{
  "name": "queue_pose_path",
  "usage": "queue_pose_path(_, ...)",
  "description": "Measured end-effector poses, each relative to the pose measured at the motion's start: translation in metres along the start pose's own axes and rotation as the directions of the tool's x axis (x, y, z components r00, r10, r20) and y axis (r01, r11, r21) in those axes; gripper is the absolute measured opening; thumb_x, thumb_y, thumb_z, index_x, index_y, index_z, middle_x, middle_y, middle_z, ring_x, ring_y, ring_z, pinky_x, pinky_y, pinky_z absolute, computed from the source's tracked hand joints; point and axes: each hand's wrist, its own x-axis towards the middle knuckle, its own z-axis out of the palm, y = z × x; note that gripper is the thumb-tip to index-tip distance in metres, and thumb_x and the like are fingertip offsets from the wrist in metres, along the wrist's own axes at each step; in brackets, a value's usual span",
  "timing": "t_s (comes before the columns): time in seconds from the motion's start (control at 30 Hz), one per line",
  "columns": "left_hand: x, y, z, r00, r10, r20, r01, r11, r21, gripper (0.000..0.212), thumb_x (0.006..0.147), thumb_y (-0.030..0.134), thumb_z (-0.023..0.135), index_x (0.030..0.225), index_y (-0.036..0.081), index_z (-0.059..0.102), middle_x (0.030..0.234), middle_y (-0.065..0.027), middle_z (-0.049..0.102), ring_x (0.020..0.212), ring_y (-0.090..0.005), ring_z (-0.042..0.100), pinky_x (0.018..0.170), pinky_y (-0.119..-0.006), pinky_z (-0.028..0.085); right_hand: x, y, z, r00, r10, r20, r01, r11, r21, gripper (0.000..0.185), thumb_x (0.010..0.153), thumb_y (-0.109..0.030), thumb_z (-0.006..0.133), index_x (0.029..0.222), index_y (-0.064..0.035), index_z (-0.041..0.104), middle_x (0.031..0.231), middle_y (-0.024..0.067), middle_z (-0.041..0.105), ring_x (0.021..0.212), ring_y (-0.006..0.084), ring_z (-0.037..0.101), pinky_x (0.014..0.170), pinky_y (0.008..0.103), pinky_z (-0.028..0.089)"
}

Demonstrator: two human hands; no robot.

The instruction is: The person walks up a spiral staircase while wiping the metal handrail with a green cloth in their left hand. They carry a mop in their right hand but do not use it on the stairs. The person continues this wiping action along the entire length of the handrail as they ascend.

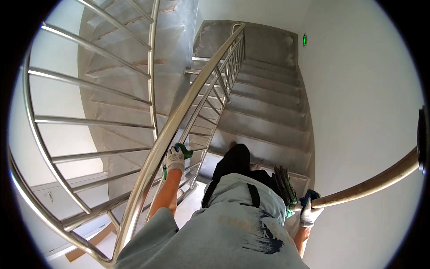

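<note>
My left hand [175, 159], in a pale work glove with a dark palm, holds a green cloth [186, 152]. It is beside the stainless steel handrail [188, 92], over the thinner bar below it; whether the cloth touches that bar I cannot tell. My right hand [309, 212], gloved alike, is closed around the wooden handle [366, 193] of a long mop or broom. Its head of dark greenish strands [285, 185], bound with green, hangs by my right hip over the steps. The handle's far end runs out to the right edge of view.
Concrete steps [268, 104] run down ahead to a landing [268, 40]. Another flight [131, 87] lies at left behind steel balusters [94, 121]. A white wall [356, 101] with a small green sign [304, 40] borders the right. A brown strip [90, 243] lies lower left.
</note>
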Motion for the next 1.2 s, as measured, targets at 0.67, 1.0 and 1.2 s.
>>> queue_pose_path(0.67, 0.052, -0.010, -0.029, 0.899, 0.361, -0.248, -0.361, 0.931, 0.046, 0.047, 0.105, 0.011, 0.061, 0.151, 0.009, 0.069, 0.158, -0.0226, 0.063, 0.148, -0.0430, 0.060, 0.128, -0.050, 0.047, -0.013, -0.006, 0.024, 0.996, -0.013, 0.092, 0.003, 0.995, 0.104, 0.027, 0.101, 0.002, 0.061, 0.126, 0.0119, 0.066, 0.095, 0.0134, 0.072, 0.071, 0.0189, 0.070, 0.070, 0.0342, 0.063)
queue_pose_path(1.0, -0.375, -0.105, -0.140, 0.814, 0.104, -0.572, -0.281, 0.932, -0.231, 0.075, 0.079, 0.006, 0.088, 0.151, 0.001, 0.068, 0.161, -0.0328, 0.057, 0.150, -0.0520, 0.057, 0.130, -0.054, 0.047, 0.015, 0.036, 0.024, 0.906, -0.055, 0.420, 0.040, 0.998, 0.045, 0.032, 0.100, 0.011, 0.055, 0.128, 0.0083, 0.070, 0.109, 0.0154, 0.076, 0.083, 0.0253, 0.078, 0.079, 0.0398, 0.065)
queue_pose_path(1.2, -0.449, -0.216, -0.032, 0.855, -0.345, -0.387, 0.418, 0.900, 0.122, 0.100, 0.080, 0.031, 0.096, 0.168, 0.008, 0.054, 0.168, -0.0225, 0.056, 0.156, -0.0446, 0.051, 0.133, -0.071, 0.031, 0.042, 0.041, 0.044, 0.819, -0.078, 0.569, 0.101, 0.995, -0.009, 0.030, 0.100, 0.011, 0.059, 0.126, 0.0053, 0.072, 0.109, 0.0129, 0.076, 0.090, 0.0247, 0.077, 0.085, 0.0378, 0.062)
